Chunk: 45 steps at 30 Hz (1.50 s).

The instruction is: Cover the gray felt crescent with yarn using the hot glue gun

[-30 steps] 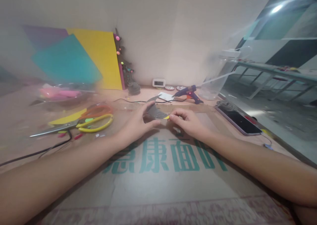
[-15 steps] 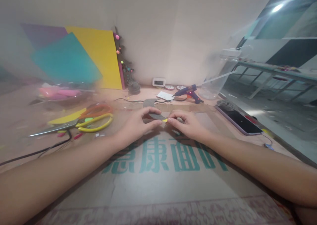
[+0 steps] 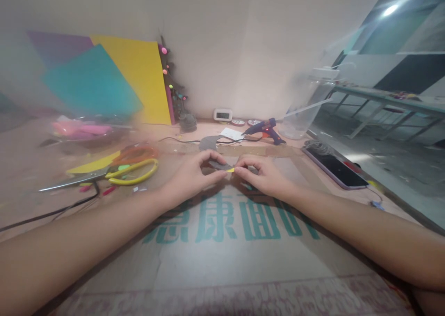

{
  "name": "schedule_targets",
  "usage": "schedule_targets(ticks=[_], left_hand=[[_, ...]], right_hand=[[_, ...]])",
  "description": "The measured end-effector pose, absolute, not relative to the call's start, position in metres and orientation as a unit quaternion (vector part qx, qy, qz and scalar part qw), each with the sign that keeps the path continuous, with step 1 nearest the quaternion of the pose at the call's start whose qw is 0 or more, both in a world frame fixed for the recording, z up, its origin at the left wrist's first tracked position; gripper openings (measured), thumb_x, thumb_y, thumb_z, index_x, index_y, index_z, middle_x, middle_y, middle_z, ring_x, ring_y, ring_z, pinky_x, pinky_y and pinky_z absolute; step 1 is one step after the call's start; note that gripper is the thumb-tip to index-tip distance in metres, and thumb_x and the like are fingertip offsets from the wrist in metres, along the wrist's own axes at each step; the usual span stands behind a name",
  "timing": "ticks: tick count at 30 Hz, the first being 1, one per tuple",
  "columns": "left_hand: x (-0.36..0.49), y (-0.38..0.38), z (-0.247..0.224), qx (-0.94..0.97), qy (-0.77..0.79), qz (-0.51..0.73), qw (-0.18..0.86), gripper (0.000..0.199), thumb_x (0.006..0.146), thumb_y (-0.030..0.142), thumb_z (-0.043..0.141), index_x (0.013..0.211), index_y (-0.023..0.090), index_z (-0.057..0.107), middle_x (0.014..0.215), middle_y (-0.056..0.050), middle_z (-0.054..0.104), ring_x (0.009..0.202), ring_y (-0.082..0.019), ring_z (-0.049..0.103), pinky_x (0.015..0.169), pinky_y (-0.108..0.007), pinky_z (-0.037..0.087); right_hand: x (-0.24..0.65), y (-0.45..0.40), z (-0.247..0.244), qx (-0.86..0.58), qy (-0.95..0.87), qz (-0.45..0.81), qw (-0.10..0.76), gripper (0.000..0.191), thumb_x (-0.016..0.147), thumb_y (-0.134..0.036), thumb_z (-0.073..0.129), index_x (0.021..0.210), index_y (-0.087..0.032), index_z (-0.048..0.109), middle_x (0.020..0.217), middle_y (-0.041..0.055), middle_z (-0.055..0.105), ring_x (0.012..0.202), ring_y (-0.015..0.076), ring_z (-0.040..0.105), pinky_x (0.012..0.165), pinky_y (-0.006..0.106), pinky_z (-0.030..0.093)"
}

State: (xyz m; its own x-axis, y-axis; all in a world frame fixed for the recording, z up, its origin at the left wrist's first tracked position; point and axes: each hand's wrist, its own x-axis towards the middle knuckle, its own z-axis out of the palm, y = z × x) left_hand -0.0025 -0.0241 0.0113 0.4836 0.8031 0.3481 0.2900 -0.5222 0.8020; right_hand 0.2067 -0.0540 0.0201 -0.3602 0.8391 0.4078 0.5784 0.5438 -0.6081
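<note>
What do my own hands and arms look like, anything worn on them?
Your left hand and right hand are ungloved, with no rings visible. No watch or band shows either. The left forearm and right forearm are bare, no sleeves in view.

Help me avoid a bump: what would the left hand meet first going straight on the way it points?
Most likely the right hand, whose fingertips face those of the left hand across a small yellow piece; the depth between them is hard to judge.
</note>
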Motion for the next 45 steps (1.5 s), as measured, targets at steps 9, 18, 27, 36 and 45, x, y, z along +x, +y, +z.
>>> schedule_targets(ticks=[9, 18, 27, 36, 45], left_hand=[[-0.002, -0.025, 0.015, 0.784, 0.355, 0.367, 0.354, 0.021, 0.076, 0.032, 0.069, 0.092, 0.02, 0.064, 0.093, -0.002, 0.069, 0.083, -0.017, 0.064, 0.077, -0.029, 0.051], [-0.001, -0.027, 0.015, 0.774, 0.371, 0.367, 0.358, 0.018, 0.076, 0.031, 0.067, 0.09, 0.02, 0.065, 0.092, -0.002, 0.071, 0.085, -0.018, 0.065, 0.079, -0.03, 0.051], [-0.001, -0.028, 0.015, 0.773, 0.347, 0.364, 0.387, 0.017, 0.078, 0.029, 0.066, 0.092, 0.02, 0.062, 0.096, -0.002, 0.068, 0.09, -0.018, 0.064, 0.082, -0.03, 0.05], [-0.003, -0.019, 0.006, 0.751, 0.339, 0.403, 0.398, 0.035, 0.086, 0.032, 0.06, 0.118, 0.021, 0.054, 0.103, -0.004, 0.063, 0.081, -0.015, 0.059, 0.073, -0.028, 0.048], [-0.004, -0.015, 0.001, 0.746, 0.328, 0.417, 0.403, 0.034, 0.086, 0.03, 0.06, 0.117, 0.02, 0.054, 0.102, -0.004, 0.062, 0.079, -0.014, 0.057, 0.071, -0.026, 0.047]], right_hand=[[0.207, -0.055, 0.021, -0.447, -0.802, 0.189, 0.348, 0.02, 0.087, -0.026, 0.055, 0.072, -0.018, 0.065, 0.072, 0.0009, 0.066, 0.07, 0.0137, 0.058, 0.067, 0.025, 0.043], [0.206, -0.055, 0.022, -0.449, -0.802, 0.189, 0.345, 0.021, 0.087, -0.027, 0.054, 0.071, -0.018, 0.064, 0.071, 0.001, 0.066, 0.069, 0.0136, 0.058, 0.066, 0.025, 0.043], [0.207, -0.055, 0.021, -0.456, -0.8, 0.183, 0.343, 0.021, 0.087, -0.027, 0.054, 0.072, -0.018, 0.065, 0.071, 0.0012, 0.067, 0.069, 0.0139, 0.058, 0.065, 0.025, 0.043], [0.207, -0.055, 0.018, -0.441, -0.818, 0.132, 0.346, 0.019, 0.09, -0.026, 0.054, 0.075, -0.019, 0.063, 0.076, 0.0019, 0.066, 0.074, 0.0151, 0.059, 0.069, 0.027, 0.044], [0.21, -0.056, 0.017, -0.464, -0.763, 0.117, 0.435, 0.011, 0.091, -0.027, 0.053, 0.087, -0.019, 0.059, 0.08, 0.0017, 0.063, 0.074, 0.0147, 0.057, 0.066, 0.026, 0.044]])
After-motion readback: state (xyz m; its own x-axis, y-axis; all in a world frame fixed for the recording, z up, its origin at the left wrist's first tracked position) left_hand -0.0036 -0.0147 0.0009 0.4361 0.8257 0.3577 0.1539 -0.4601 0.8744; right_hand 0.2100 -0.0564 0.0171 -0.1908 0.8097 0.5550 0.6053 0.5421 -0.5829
